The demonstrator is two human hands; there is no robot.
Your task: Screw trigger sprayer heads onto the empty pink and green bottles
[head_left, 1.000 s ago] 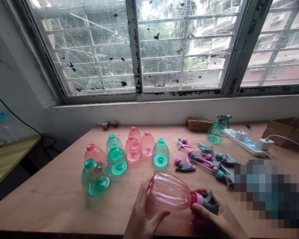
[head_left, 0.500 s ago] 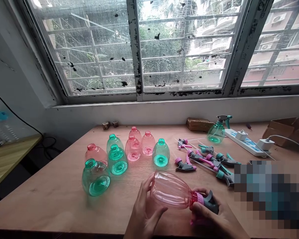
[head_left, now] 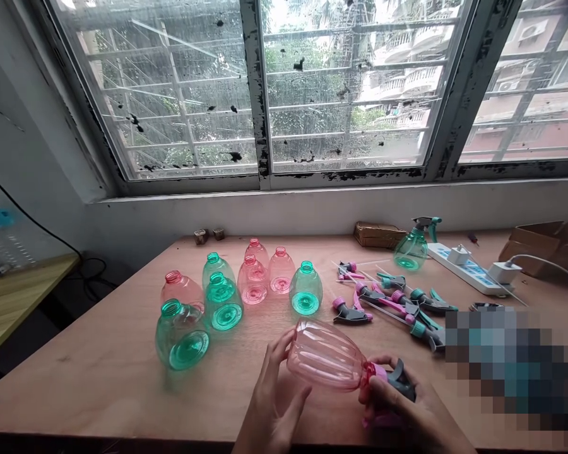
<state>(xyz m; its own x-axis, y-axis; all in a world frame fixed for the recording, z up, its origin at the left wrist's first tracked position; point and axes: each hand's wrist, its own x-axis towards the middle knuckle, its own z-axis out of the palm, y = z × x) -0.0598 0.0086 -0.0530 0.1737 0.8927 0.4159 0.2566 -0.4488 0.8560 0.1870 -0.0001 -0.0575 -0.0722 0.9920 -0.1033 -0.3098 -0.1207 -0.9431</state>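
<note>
A pink translucent spray bottle (head_left: 329,356) lies sideways above the table's front, its base to the left. My right hand (head_left: 407,397) is closed around its neck and the pink collar of the grey-and-pink trigger head (head_left: 400,381). My left hand (head_left: 277,391) is at the base with fingertips against it, while the thumb stands away from the bottle, below it. Part of the trigger is hidden by my right fingers. Behind are green bottles without heads (head_left: 306,290) and pink ones (head_left: 253,280), upright. Loose trigger heads (head_left: 353,313) with tubes lie in a pile to the right.
An assembled green spray bottle (head_left: 411,249) stands by a white power strip (head_left: 473,271) with plugs and cables. A brown box (head_left: 378,236) and an open carton (head_left: 549,252) are along the back. A blurred patch covers the right front. A window rises behind the table.
My left thumb has moved away from the bottle's underside. The bottle's base end has risen slightly; my right hand keeps its hold at the neck.
</note>
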